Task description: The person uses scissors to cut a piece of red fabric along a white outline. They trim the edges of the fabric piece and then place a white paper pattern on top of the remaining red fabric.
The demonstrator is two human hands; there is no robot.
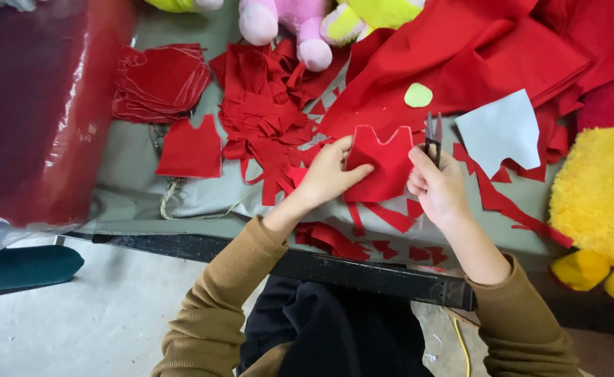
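Grey table [146, 188] (red fabric scraps [268, 115])

A grey-covered worktable [146, 188] with a black metal edge [363, 272] stands over a pale concrete floor [97, 314], under even, soft light; a dark teal seat [20, 269] sits at left.

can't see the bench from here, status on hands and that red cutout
Left hand pinching red fabric piece. Right hand gripping scissors at its right edge. Red scraps heaped close by on its left.

No packages, labels, signs or screens
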